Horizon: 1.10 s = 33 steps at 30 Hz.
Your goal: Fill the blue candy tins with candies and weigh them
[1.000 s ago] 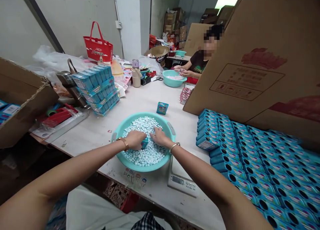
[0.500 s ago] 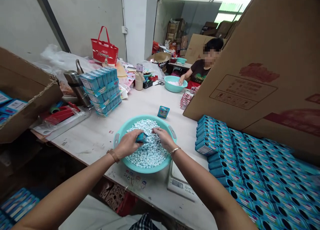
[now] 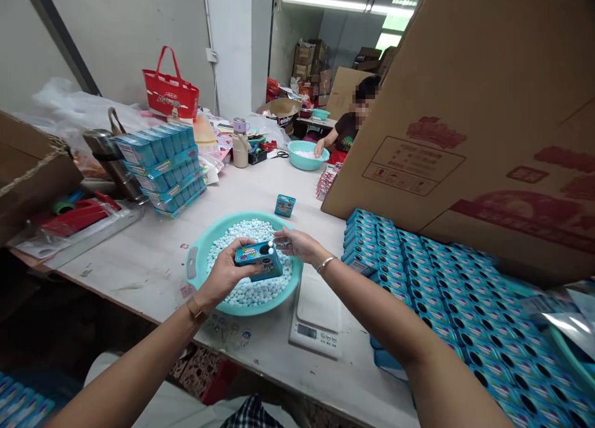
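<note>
The left hand is closed around a small blue printed box with a dark round opening, holding it tilted above a round turquoise plastic basin of small pale-blue and white round pellets. Two white pellets sit beside that opening, and they look the likeliest loss: a slight twist of the left wrist could roll them off, most probably back among the others. The right hand reaches in with fingers loosely bent, tips next to the opening; whether they pinch a pellet I cannot tell. A careless nudge there might scatter some past the rim onto the white counter or the flat white digital scale, just beside the basin, upsetting its reading. Squeezing too hard with the left thumb could dent the box's side if it is thin; too slack a grip might drop it. The right forearm crosses in front of the close-set rows of blue boxes with round openings, so a sweeping elbow could shove the nearest ones askew.
</note>
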Motion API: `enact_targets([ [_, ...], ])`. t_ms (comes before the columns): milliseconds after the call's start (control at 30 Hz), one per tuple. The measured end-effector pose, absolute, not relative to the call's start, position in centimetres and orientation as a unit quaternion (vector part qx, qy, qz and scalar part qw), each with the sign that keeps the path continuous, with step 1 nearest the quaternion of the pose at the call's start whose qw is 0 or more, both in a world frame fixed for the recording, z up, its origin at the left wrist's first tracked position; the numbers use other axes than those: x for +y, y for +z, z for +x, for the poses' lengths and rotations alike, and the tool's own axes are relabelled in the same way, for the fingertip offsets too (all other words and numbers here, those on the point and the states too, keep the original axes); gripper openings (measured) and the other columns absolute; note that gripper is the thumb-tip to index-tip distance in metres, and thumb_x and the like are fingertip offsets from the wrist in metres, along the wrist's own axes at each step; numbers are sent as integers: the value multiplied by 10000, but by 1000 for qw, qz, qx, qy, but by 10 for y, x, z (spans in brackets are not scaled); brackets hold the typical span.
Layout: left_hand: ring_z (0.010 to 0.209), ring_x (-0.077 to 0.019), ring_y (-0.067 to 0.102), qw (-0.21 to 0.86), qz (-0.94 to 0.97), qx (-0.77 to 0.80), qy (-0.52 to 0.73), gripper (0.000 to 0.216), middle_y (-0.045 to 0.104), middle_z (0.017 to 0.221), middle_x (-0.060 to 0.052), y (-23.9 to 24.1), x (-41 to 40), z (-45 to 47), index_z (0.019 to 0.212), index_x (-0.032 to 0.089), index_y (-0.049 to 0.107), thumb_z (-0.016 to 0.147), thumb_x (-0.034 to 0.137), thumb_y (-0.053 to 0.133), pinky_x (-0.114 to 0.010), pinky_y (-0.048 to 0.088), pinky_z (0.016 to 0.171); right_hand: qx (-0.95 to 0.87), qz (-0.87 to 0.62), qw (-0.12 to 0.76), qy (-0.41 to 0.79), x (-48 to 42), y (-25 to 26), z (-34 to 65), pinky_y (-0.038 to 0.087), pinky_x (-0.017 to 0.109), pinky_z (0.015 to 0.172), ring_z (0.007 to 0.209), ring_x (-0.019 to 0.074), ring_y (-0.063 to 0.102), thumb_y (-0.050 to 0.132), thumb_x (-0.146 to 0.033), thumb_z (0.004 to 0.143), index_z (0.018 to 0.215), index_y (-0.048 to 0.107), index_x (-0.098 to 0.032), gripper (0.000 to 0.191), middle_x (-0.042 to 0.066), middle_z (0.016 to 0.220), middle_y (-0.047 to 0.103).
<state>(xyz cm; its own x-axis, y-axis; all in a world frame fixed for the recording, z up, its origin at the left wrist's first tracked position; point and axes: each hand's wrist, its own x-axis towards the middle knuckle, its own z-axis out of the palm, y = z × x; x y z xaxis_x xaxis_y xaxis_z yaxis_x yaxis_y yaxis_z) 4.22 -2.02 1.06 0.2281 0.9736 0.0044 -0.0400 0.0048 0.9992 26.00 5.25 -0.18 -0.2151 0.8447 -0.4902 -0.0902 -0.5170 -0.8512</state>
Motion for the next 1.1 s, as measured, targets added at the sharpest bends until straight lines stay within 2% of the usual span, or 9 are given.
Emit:
enact_targets([
  [100,874,-169,628,590,544,396,447,586,653,1076,-25,16,-24,66,1174,224,600,638,269,832,-258,504,773,-359,-518,354,691,55,9,273,489,242,693,752,137,630,463,-421,960,913,660,-159,331,78,906,675],
  [267,840,-177,643,662,487,367,436,541,689,934,-13,14,-29,109,1095,203,622,603,233,844,-300,504,815,-335,-463,409,711,50,15,298,520,245,678,753,143,649,469,-388,963,897,640,-144,306,90,863,681],
  [367,861,-185,648,665,530,355,389,540,691,956,-18,14,-33,134,1111,197,610,618,234,826,-319,499,846,-294,-458,428,721,46,11,317,536,258,680,705,134,634,529,-274,928,861,634,-143,181,70,803,673],
  [533,923,-217,638,519,712,363,304,408,693,1000,-30,12,-35,172,1040,193,647,657,247,776,-367,461,939,-251,-481,476,693,44,4,354,517,213,609,588,88,566,511,-140,891,838,615,-156,118,20,726,643],
  [667,950,-248,636,329,849,344,230,288,713,960,-33,-2,-27,199,974,210,658,695,235,722,-509,258,1123,-233,-484,506,675,38,5,374,505,196,578,564,76,553,488,-118,885,845,611,-156,135,6,718,633],
  [767,1014,-279,625,259,891,329,176,289,709,977,-60,-14,-24,211,979,195,649,695,206,704,-575,166,1144,-223,-484,515,671,33,6,379,509,196,573,573,79,559,497,-73,850,851,610,-157,141,10,732,648],
  [867,1150,-328,568,226,911,319,132,462,677,1103,-106,-13,-26,210,1118,185,609,678,224,743,-616,154,1139,-217,-488,513,672,31,6,379,520,196,569,569,79,563,501,-12,805,865,607,-154,187,13,737,663],
  [1000,1355,-376,383,232,903,316,177,903,485,1405,-191,15,-29,182,1413,137,374,665,405,803,-573,249,1135,-244,-484,503,673,33,7,376,539,196,552,547,75,569,507,40,774,890,598,-140,232,21,741,678],
  [1100,1332,-301,434,251,862,356,261,800,474,1431,-115,37,-32,146,1438,209,353,774,468,717,-456,341,1122,-284,-472,485,680,36,10,368,549,210,546,540,77,576,524,20,791,909,593,-125,200,36,764,686],
])
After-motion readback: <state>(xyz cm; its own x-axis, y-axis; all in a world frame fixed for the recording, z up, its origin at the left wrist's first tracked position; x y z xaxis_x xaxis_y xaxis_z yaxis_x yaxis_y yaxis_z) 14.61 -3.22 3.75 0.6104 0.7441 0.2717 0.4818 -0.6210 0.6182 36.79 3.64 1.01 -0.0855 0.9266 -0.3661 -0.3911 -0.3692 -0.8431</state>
